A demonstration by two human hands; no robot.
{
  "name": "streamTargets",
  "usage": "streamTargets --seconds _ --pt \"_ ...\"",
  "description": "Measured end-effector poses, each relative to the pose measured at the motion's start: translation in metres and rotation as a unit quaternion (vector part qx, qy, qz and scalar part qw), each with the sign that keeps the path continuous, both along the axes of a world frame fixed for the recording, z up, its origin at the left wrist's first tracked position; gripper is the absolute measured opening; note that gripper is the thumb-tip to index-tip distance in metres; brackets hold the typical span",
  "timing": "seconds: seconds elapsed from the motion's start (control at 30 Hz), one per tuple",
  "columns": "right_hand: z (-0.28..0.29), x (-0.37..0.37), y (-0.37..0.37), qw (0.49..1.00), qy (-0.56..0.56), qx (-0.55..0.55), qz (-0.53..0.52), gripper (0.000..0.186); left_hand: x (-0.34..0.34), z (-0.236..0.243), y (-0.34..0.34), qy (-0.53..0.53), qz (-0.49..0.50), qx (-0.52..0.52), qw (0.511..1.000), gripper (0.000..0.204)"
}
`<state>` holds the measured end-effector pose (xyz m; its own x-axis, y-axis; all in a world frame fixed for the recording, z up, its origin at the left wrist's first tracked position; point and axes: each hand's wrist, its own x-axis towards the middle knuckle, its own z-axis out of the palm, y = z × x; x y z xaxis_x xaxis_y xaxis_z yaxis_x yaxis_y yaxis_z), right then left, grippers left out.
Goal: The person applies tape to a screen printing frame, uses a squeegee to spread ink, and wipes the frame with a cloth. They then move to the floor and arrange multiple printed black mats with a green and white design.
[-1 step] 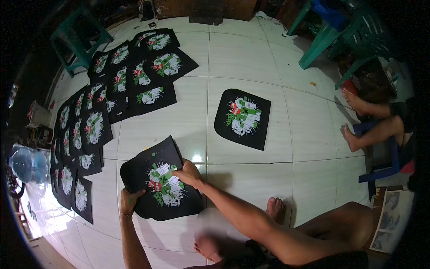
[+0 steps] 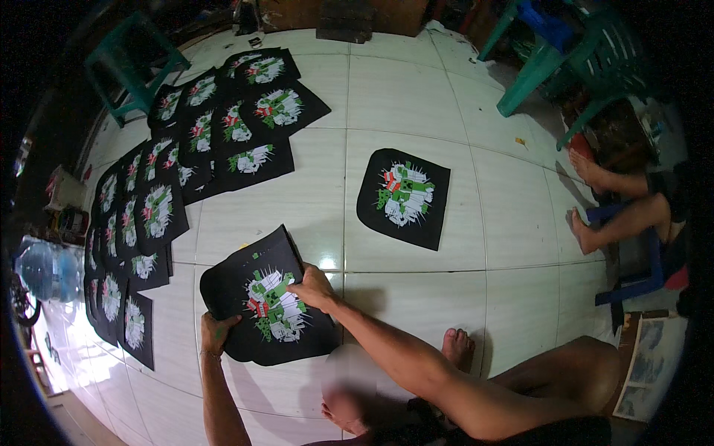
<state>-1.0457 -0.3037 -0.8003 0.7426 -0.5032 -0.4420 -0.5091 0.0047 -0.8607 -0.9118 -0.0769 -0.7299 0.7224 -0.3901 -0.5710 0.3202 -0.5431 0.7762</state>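
A black panel (image 2: pixel 236 288) printed with a green, white and red blocky figure is held above the floor in front of me; its edge looks thick, but whether several are stacked cannot be made out. My left hand (image 2: pixel 216 332) grips its lower left edge, thumb on the printed face. On the opposite side, my right hand (image 2: pixel 316 288) is closed round the right edge with its thumb near the print. A similar single panel (image 2: pixel 405 197) lies flat on the floor, right of centre and farther off. Many more printed panels (image 2: pixel 160 212) overlap in rows at the left.
White tiles (image 2: pixel 416 301) form the floor. A green stool (image 2: pixel 134 70) stands at the far left, and green plastic chairs (image 2: pixel 543 67) at the far right. At the left edge lies a clear blue water jug (image 2: pixel 48 271). Another person's bare feet (image 2: pixel 587 167) rest at the right.
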Motion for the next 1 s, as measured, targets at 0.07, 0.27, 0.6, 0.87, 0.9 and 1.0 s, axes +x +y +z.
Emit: streamTargets --seconds 0.07,0.27,0.6,0.87,0.9,1.0 --pt "0.016 0.003 -0.005 0.997 0.042 -0.063 0.028 0.042 -0.008 0.005 -0.003 -0.022 0.029 -0.042 0.998 0.026" --pt "0.109 -0.030 -0.008 0.971 -0.217 -0.083 -0.048 0.035 -0.057 0.031 0.014 -0.268 0.105 -0.164 0.943 0.025" --pt "0.112 -0.048 -0.021 0.965 -0.256 -0.056 0.025 0.036 -0.100 0.031 -0.011 -0.252 0.157 -0.154 0.942 0.045" --pt "0.121 -0.055 -0.022 0.944 -0.325 0.050 0.033 0.046 -0.099 0.032 0.002 -0.265 0.074 -0.197 0.941 0.088" --pt "0.122 -0.052 -0.021 0.942 -0.331 0.039 0.032 0.048 -0.098 0.030 0.002 -0.343 0.052 -0.183 0.920 0.097" --pt "0.121 -0.043 -0.016 0.966 -0.255 -0.008 0.030 0.030 -0.098 0.023 -0.002 -0.355 0.137 -0.117 0.917 0.052"
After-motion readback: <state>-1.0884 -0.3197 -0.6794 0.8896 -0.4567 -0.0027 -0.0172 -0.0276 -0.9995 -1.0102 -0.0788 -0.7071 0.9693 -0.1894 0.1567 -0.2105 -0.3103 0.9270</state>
